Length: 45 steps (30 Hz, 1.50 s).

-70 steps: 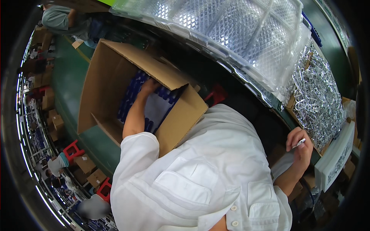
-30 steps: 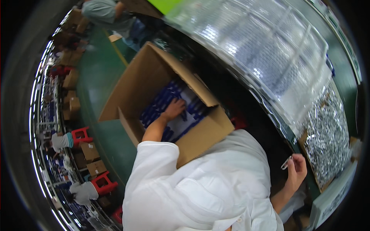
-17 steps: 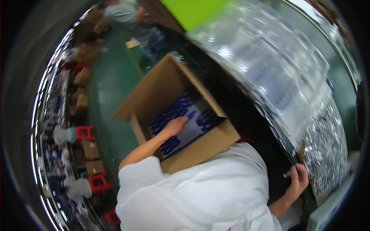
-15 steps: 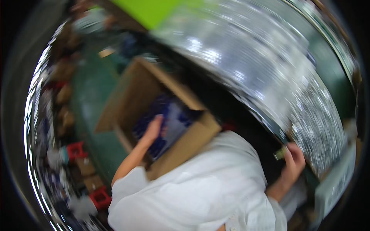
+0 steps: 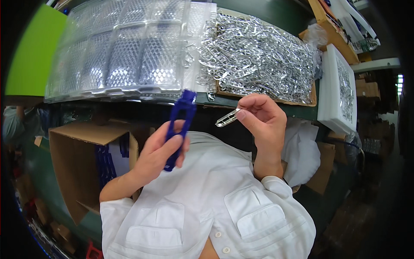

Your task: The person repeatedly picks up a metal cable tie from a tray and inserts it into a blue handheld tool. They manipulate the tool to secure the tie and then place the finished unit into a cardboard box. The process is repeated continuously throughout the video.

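Note:
In front of my chest, my left hand point(image 5: 161, 149) grips a long dark blue plastic frame point(image 5: 187, 108) with an open slot, its upper end tilted toward the table. To the right, my right hand point(image 5: 266, 121) pinches a small shiny metal frame piece point(image 5: 227, 118) between thumb and fingers. The two parts are apart. Beyond my right hand lies a large heap of similar shiny metal pieces point(image 5: 258, 52) in a shallow cardboard tray point(image 5: 276, 100). More blue plastic parts point(image 5: 103, 166) stand inside an open cardboard box point(image 5: 77, 146) at my left.
Clear plastic trays with compartments point(image 5: 125, 56) are stacked on the table, beside a bright green panel point(image 5: 34, 52). A white foam box point(image 5: 330, 86) with metal pieces stands at the right. Below it hangs a white plastic bag point(image 5: 299, 151).
My left hand has come out of the cardboard box with a blue plastic frame. The view has swung from the box toward the table. My right hand still holds the metal piece.

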Available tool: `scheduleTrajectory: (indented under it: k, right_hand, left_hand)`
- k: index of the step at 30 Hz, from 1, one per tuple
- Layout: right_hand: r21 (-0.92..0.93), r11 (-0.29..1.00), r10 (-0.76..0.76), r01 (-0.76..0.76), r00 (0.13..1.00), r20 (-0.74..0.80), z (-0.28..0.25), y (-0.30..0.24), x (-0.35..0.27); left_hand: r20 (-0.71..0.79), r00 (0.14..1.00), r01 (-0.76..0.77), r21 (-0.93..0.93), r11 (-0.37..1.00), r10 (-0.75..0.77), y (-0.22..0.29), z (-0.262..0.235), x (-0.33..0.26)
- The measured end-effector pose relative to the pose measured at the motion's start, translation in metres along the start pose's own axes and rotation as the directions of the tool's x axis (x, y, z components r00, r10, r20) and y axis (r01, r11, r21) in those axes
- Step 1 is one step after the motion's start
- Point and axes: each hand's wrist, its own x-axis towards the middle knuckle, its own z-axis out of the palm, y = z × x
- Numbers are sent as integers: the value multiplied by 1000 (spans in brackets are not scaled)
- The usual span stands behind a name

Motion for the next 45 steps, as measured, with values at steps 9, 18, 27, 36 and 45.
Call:
scheduleTrajectory:
  k: [9,18,27,36,45]
  right_hand:
    - [-593,750,-291,292,951,102,0,-16,-9]
    - [-696,639,-314,327,937,152,13,0,-3]
    - [-730,598,-268,331,941,207,13,20,-1]
    - [-470,882,-6,-12,999,-38,16,34,-2]
    - [-574,815,-99,74,995,-12,19,50,-9]
  left_hand:
    - [249,967,7,170,985,-50,-10,40,47]
    - [234,966,80,150,985,-114,-14,35,50]
    - [200,977,28,231,973,-75,-15,26,56]
    - [166,962,-271,513,815,215,-18,25,63]
    - [39,993,-111,566,817,107,-24,32,71]
